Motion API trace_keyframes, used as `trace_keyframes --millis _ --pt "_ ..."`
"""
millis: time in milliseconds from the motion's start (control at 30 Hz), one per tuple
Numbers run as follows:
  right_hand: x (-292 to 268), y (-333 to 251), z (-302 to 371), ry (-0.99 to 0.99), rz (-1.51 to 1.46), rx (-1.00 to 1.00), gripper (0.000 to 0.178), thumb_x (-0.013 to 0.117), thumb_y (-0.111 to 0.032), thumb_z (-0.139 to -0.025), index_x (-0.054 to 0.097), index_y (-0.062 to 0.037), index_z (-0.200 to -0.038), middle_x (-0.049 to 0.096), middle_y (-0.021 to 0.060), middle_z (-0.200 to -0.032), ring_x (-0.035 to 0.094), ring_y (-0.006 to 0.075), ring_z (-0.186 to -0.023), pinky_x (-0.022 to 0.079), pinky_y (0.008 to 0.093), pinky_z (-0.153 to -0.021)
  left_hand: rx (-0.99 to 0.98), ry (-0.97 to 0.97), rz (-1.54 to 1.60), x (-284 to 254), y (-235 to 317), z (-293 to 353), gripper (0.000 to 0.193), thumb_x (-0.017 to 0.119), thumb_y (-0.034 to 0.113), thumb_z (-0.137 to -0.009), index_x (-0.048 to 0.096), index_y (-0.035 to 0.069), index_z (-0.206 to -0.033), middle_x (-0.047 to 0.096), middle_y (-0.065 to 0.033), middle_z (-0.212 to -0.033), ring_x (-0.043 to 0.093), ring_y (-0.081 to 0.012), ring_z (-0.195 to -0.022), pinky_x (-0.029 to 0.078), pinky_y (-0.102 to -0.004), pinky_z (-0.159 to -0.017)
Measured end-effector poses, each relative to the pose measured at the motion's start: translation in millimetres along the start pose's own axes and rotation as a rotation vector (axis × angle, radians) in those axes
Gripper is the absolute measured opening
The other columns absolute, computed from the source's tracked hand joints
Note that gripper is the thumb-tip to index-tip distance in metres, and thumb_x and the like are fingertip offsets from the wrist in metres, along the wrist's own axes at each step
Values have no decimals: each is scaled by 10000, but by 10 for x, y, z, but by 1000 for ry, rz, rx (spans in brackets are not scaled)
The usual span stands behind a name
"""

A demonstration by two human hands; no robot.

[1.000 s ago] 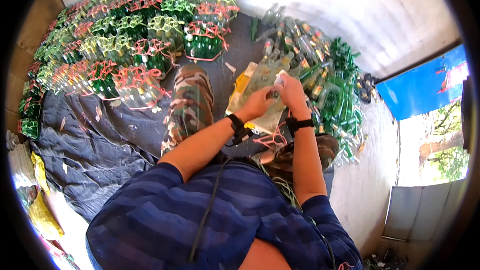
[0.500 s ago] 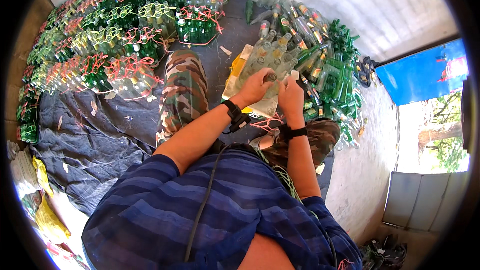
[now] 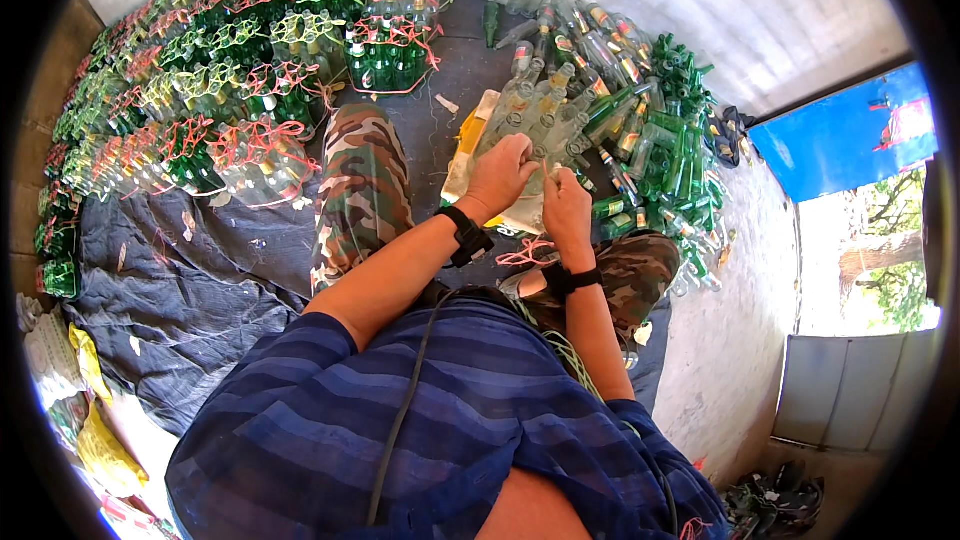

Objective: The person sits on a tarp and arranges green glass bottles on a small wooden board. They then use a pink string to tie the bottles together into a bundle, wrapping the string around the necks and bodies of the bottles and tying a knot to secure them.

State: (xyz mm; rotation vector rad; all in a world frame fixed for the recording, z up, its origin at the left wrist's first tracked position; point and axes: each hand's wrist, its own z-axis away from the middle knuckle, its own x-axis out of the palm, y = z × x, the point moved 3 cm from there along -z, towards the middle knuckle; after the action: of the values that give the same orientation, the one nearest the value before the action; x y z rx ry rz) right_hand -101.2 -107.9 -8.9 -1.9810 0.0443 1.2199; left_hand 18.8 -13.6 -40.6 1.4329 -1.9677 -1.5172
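In front of me a cluster of clear glass bottles (image 3: 548, 105) stands close together, necks up, on a white and yellow slab-like base (image 3: 462, 165). My left hand (image 3: 503, 180) is closed over the near side of the cluster, its fingers curled and the thumb toward the right. Just right of it my right hand (image 3: 567, 208) is closed too, fingertips pinched and pointing up. Something thin may run between the two hands, but it is too small to make out. A loop of pink string (image 3: 525, 253) lies at the near end of the base, below my hands.
Loose green bottles (image 3: 685, 155) and clear ones are heaped at the right, by the wall. Bottle bundles tied with red and green string (image 3: 265, 155) stand in rows at the left. A dark cloth (image 3: 190, 290) covers the floor. My knees, in camouflage trousers (image 3: 365, 175), flank the base.
My right hand has moved nearer to me and slightly left, away from a white-topped bottle neck. The left hand has shifted slightly left and curled more tightly, off the bottle neck it was touching.
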Motion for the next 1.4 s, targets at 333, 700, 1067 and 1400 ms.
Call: trace_keyframes --millis 333,700,1067,1400 --pt "20 86 -9 22 -35 -6 170 574 -189 -976 574 -28 -922 637 273 -817 615 507 -814 479 546 -675 61 38 -30 25 13 42 224 708 117 -864 498 40 -856 539 -133 -820 557 -366 -777 459 -442 -682" --pt "86 -125 100 -109 -47 -107 201 531 -214 -1010 556 -25 -949 633 278 -829 605 511 -837 457 577 -674 136 65 9 27 4 94 82 676 73 -891 607 63 -934 579 -123 -884 607 -350 -824 503 -408 -716" --pt "-232 -83 -5 -284 -201 -60 243 659 -223 -952 646 18 -920 596 170 -701 540 255 -603 440 365 -588 227 -93 59 -32 -26 89 106 702 99 -892 705 78 -996 608 -99 -936 636 -288 -894 523 -352 -778" --pt "-1064 197 -230 -252 -376 106 156 710 -158 -918 707 -6 -954 621 -49 -791 514 42 -719 410 245 -643 87 -50 105 -41 -5 60 170 691 179 -934 696 14 -972 631 -122 -929 622 -302 -873 505 -370 -784"
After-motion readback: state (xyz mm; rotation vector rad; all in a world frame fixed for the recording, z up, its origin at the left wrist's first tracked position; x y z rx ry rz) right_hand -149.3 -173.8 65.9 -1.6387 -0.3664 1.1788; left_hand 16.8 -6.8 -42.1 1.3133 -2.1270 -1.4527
